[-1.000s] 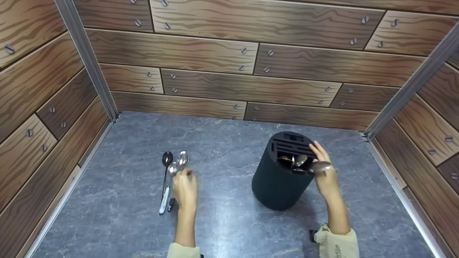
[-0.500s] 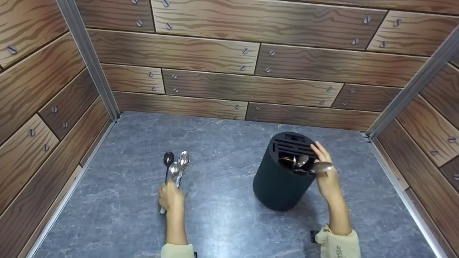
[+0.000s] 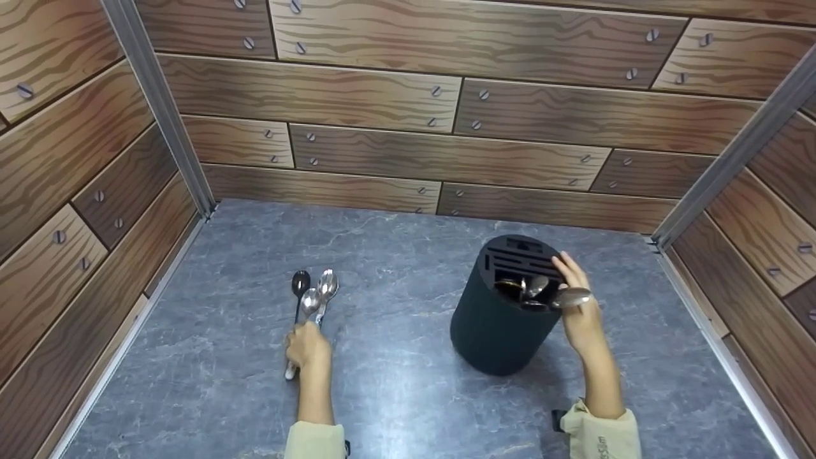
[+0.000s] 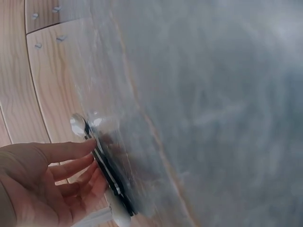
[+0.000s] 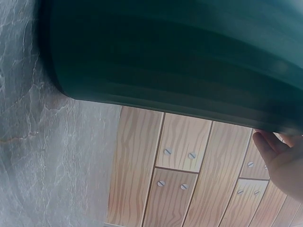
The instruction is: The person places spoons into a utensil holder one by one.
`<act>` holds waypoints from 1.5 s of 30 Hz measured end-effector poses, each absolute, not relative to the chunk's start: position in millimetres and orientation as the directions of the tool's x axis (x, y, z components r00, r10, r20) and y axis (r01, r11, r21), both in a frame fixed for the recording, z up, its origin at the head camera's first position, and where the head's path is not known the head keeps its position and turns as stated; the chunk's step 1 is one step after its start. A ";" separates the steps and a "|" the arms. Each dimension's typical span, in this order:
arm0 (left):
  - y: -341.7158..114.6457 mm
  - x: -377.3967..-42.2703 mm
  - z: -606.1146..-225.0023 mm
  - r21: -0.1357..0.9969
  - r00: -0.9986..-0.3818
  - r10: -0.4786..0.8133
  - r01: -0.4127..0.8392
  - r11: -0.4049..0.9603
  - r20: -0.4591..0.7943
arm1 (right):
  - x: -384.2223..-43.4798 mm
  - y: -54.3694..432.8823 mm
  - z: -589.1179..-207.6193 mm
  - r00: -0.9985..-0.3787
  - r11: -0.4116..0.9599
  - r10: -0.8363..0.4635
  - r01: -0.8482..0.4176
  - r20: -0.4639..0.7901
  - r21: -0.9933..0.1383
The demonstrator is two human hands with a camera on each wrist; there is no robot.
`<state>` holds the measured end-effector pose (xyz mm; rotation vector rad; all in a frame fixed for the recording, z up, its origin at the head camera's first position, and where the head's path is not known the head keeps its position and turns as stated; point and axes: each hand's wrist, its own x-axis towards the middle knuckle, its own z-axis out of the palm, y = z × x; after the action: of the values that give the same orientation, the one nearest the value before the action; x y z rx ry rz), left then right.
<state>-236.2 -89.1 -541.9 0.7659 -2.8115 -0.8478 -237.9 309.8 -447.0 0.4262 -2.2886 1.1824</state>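
Three spoons lie together on the left of the table: a dark spoon [image 3: 301, 282], a small silver spoon [image 3: 310, 301] and a larger silver spoon [image 3: 327, 284]. My left hand [image 3: 308, 345] is over their handles. In the left wrist view, its thumb and fingers pinch a dark spoon handle [image 4: 110, 172]; a white handle [image 4: 120, 215] shows just below. On the right, my right hand [image 3: 581, 319] rests with extended fingers against the side and rim of a dark green knife block [image 3: 500, 331]. Several spoons stand in its open compartment, one spoon [image 3: 570, 297] leaning out over that hand.
Slots [image 3: 519, 258] cut the back half of the block's top. Wood-patterned walls [image 3: 382, 102] enclose the grey marbled table [image 3: 395, 306] at the back and both sides, with metal strips at the corners.
My left hand has moved left and down from beside the spoon bowls onto the handles, and its fingers have closed there. My right hand and the knife block have stayed put.
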 end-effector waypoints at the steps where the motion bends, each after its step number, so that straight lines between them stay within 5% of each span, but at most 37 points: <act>1: -88.2 -236.5 -542.4 0.538 -0.870 -0.492 -0.435 0.723 -0.042 | -237.8 309.8 -447.2 -0.813 0.570 -0.037 -0.494 0.581 -0.656; 24: -103.9 -225.2 -536.3 0.717 -0.937 -0.309 -0.329 0.615 -0.165 | -237.3 309.3 -450.0 -0.789 0.597 -0.053 -0.517 0.612 -0.614; 30: -110.1 -228.0 -537.4 0.835 -0.940 -0.235 -0.329 0.441 -0.246 | -235.6 308.7 -447.0 -0.792 0.592 -0.050 -0.514 0.608 -0.621; 36: -110.0 -228.2 -538.1 0.928 -0.928 -0.166 -0.353 0.115 -0.333 | -236.7 309.5 -446.6 -0.789 0.579 -0.054 -0.524 0.612 -0.624; 40: -121.3 -253.5 -595.2 0.953 -0.949 -0.093 -0.302 -0.006 -0.301 | -237.4 310.3 -447.8 -0.784 0.572 -0.054 -0.532 0.618 -0.625; 45: -150.2 -327.4 -750.2 0.951 -0.956 -0.031 -0.285 -0.116 -0.291 | -238.0 310.5 -446.4 -0.791 0.578 -0.050 -0.521 0.610 -0.628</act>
<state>-327.4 -150.2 -750.2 0.3994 -2.1930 -2.4526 -238.0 310.5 -446.4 0.4549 -2.2689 1.1483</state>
